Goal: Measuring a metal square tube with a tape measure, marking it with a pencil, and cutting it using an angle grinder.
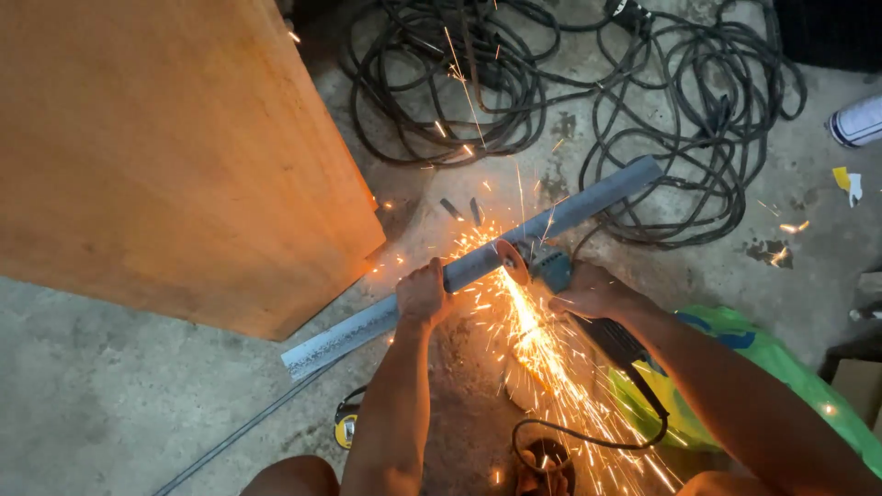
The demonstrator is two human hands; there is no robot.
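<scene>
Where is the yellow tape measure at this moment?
In the head view, the yellow tape measure lies on the concrete floor low in the picture, just left of the left forearm and below the near end of the grey metal bar.

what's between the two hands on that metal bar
In the head view, the angle grinder's disc cuts into the grey metal bar between the left hand and right hand, throwing sparks.

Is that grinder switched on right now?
On: sparks spray from the angle grinder where its disc meets the grey metal bar.
</scene>
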